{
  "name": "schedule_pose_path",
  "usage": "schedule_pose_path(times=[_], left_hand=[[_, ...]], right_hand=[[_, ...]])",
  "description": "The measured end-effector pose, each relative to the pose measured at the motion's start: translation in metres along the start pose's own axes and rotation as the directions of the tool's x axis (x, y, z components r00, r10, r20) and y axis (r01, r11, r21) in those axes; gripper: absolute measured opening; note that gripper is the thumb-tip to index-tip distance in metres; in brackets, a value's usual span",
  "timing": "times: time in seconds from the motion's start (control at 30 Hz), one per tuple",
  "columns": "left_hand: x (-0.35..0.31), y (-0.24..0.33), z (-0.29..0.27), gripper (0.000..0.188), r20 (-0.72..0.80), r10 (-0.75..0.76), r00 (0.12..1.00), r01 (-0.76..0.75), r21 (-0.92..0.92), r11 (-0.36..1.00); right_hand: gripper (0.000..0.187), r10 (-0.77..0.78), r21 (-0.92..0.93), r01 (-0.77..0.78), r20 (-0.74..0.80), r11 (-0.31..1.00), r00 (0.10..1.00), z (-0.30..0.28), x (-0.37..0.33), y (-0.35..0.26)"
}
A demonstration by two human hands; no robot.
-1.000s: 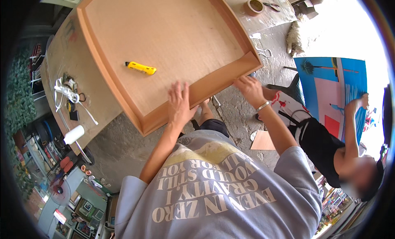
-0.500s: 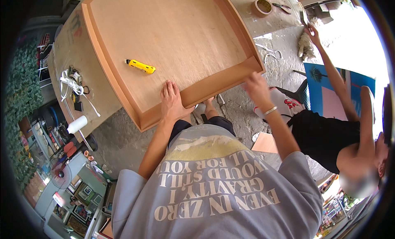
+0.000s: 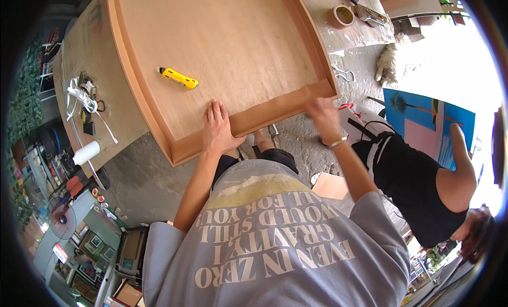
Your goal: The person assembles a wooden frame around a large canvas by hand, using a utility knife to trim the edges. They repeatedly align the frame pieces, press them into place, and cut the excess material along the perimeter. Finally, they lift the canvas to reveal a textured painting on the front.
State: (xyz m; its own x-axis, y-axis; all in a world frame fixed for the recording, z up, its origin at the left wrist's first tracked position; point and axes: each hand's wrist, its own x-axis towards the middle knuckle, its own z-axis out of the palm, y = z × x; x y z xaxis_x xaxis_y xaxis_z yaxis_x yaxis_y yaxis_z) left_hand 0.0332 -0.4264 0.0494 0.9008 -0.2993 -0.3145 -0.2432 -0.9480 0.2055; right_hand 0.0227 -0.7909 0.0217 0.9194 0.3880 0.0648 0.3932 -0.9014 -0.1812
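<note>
A large shallow wooden frame [image 3: 227, 48] with a flat panel inside rests on the work table in front of me. My left hand [image 3: 217, 128] straddles its near rim, fingers laid over onto the panel and thumb on the outer side. Motion smears my right hand [image 3: 323, 118], which is at the near rim towards the right corner; its fingers, and anything in them, cannot be made out. A yellow utility knife [image 3: 180, 78] lies on the panel beyond my left hand.
On the table [image 3: 100, 37] sit a white cord [image 3: 79, 99] at left and a tape roll [image 3: 341, 16] at right. A white bottle [image 3: 86, 153] is by the left edge. A co-worker in black [image 3: 407, 185] is at right beside a blue picture [image 3: 423, 119]. A pale dog [image 3: 389, 63] lies beyond.
My right hand has shifted slightly left along the near rim. The co-worker's raised arm has come down, and a metal tool now lies beside the tape roll. My left hand keeps its place.
</note>
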Motion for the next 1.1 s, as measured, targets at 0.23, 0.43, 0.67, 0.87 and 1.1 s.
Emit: schedule_pose_path(times=[0.23, 0.43, 0.67, 0.87, 1.1], left_hand=[[0.000, -0.006, 0.003, 0.117, 0.001, 0.026, 1.000, -0.026, 0.008, 1.000], [-0.001, -0.010, -0.002, 0.118, 0.064, 0.027, 0.998, -0.028, 0.021, 0.999], [0.000, -0.018, 0.007, 0.109, 0.050, 0.139, 0.989, -0.141, 0.023, 0.990], [0.013, -0.003, -0.009, 0.110, 0.159, 0.129, 0.979, -0.165, 0.244, 0.956], [0.027, 0.009, -0.014, 0.118, 0.189, 0.145, 0.971, -0.206, 0.362, 0.909]], right_hand=[[0.037, 0.084, -0.135, -0.067, 0.121, 0.989, 0.989, -0.026, 0.006, 0.056], [0.014, -0.110, 0.106, 0.095, 0.154, 0.990, 0.982, 0.022, 0.032, -0.129], [0.030, -0.102, 0.103, 0.076, 0.270, 0.992, 0.957, 0.016, 0.034, -0.146], [0.043, 0.126, 0.053, -0.140, 0.211, 0.989, 0.969, -0.027, 0.001, -0.115], [0.031, -0.036, 0.190, -0.075, 0.519, 0.979, 0.854, 0.011, 0.020, -0.266]])
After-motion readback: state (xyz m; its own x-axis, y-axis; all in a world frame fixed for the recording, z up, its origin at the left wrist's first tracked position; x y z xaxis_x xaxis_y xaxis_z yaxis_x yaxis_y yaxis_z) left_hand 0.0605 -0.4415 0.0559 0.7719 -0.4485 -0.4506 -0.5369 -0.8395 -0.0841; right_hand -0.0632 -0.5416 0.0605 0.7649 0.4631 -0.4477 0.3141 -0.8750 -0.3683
